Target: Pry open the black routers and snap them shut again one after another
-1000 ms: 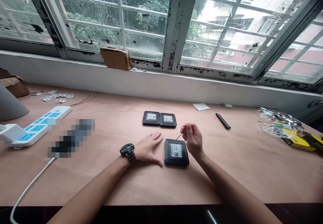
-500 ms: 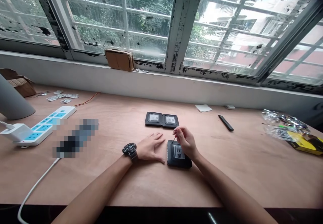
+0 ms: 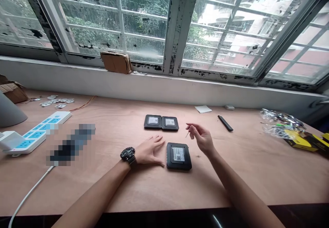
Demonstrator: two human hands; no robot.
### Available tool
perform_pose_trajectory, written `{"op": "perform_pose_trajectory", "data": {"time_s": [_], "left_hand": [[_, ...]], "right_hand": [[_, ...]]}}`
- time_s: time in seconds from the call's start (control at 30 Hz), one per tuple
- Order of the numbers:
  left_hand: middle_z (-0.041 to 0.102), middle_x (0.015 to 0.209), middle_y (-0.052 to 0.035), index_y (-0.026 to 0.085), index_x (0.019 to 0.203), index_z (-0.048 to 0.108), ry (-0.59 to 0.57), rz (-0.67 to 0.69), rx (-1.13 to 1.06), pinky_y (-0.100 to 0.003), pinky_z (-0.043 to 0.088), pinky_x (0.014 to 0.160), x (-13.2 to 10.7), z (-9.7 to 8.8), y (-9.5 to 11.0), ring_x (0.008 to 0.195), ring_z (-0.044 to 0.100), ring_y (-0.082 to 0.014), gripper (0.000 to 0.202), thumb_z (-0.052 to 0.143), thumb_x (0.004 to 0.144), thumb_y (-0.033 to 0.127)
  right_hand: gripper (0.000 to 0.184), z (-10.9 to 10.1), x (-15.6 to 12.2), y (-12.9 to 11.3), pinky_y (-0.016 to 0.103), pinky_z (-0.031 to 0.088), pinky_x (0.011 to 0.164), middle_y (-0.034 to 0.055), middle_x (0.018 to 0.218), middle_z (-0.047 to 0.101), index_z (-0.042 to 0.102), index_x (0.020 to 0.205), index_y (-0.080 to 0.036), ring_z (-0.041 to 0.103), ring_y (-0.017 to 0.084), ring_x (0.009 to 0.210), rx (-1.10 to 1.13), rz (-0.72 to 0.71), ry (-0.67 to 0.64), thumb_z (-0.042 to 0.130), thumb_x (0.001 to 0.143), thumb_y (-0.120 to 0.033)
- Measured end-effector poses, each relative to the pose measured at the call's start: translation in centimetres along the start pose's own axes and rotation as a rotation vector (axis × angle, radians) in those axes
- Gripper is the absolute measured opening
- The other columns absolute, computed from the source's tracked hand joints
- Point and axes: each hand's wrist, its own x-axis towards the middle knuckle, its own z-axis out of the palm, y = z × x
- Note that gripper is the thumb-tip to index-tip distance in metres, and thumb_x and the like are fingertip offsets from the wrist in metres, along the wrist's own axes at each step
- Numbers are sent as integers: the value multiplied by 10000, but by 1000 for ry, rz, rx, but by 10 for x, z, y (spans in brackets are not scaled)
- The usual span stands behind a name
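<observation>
Just left of the device (image 3: 178,156), the left hand (image 3: 149,151) lies flat, spread; the right hand (image 3: 203,139), off its far right corner, pinches a pin (image 3: 187,134) angled toward it.

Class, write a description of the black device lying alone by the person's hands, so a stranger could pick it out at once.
From the long window, drop to the wooden table below. A black device with a white label lies just right of the flat left hand; the right hand, pinching a thin pin, hovers beyond it. Unlike the side-by-side pair further back, it lies alone.
</observation>
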Motion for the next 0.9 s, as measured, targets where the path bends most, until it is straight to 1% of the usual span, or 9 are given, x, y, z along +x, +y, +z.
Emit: {"op": "perform_pose_trajectory", "data": {"time_s": [0.07, 0.17, 0.23, 0.33, 0.43, 0.57, 0.63, 0.73, 0.9], "left_hand": [[371, 1605, -165, 218, 1571, 358, -3, 4, -14, -556, 215, 1227, 1, 2, 5, 1495, 301, -402, 1164, 745, 653, 821], [314, 1631, -169, 215, 1608, 251, -2, 9, -50, -576, 161, 1237, 5, 9, 16, 1503, 289, -386, 1225, 757, 660, 803], [327, 1625, -173, 220, 1612, 236, 26, 22, -82, -572, 166, 1238, 7, 13, 25, 1489, 319, -384, 1259, 779, 633, 798], [420, 1568, -163, 231, 1593, 301, 75, 37, -128, -522, 286, 1209, 10, 17, 36, 1425, 409, -371, 1208, 803, 635, 769], [463, 1519, -161, 216, 1578, 338, 98, 20, -137, -493, 373, 1161, 10, 18, 40, 1373, 453, -364, 1160, 817, 656, 733], [471, 1511, -173, 184, 1582, 310, 107, 10, -92, -501, 349, 1175, 9, 19, 42, 1371, 447, -364, 1191, 801, 658, 753], [467, 1516, -182, 170, 1584, 292, 107, 9, -61, -524, 303, 1199, 9, 20, 44, 1378, 438, -377, 1244, 782, 628, 799], [446, 1531, -197, 153, 1579, 288, 100, -7, -12, -560, 249, 1217, 9, 23, 49, 1380, 434, -405, 1298, 764, 588, 843], [442, 1526, -199, 159, 1578, 292, 108, -45, 19, -555, 345, 1164, 9, 26, 51, 1362, 450, -416, 1245, 780, 622, 790]], "right_hand": [[345, -23, 1, 10, 323, 512, 655, 68, 970, 717, 727, 1151, -241, 609, 179, 712, -280, -32, -23, 574, 981, -500], [354, -46, -7, 31, 364, 527, 751, 82, 1022, 719, 743, 1120, -239, 666, 218, 799, -585, -30, -175, 526, 999, -491], [356, -53, -16, 43, 371, 533, 785, 79, 1072, 711, 746, 1093, -244, 690, 222, 825, -695, 0, -250, 482, 1019, -471], [348, -53, -29, 49, 364, 542, 776, 74, 1185, 677, 744, 1068, -256, 706, 215, 823, -815, 25, -255, 478, 1016, -475], [343, -42, -37, 39, 349, 543, 731, 72, 1247, 653, 717, 1135, -275, 690, 184, 745, -804, 32, -237, 493, 1006, -500], [337, -21, -39, 21, 335, 539, 778, 66, 1232, 672, 675, 1221, -282, 681, 183, 808, -624, 40, -375, 513, 1005, -483], [328, -14, -38, 16, 333, 532, 778, 60, 1172, 701, 680, 1198, -273, 681, 198, 853, -596, 89, -425, 546, 987, -486], [309, -11, -34, 16, 326, 514, 734, 38, 1054, 733, 687, 1106, -264, 678, 206, 835, -593, 176, -446, 608, 944, -515], [337, -13, -19, 18, 300, 478, 667, 28, 952, 737, 657, 966, -243, 670, 213, 821, -606, 251, -452, 683, 868, -565]]}}
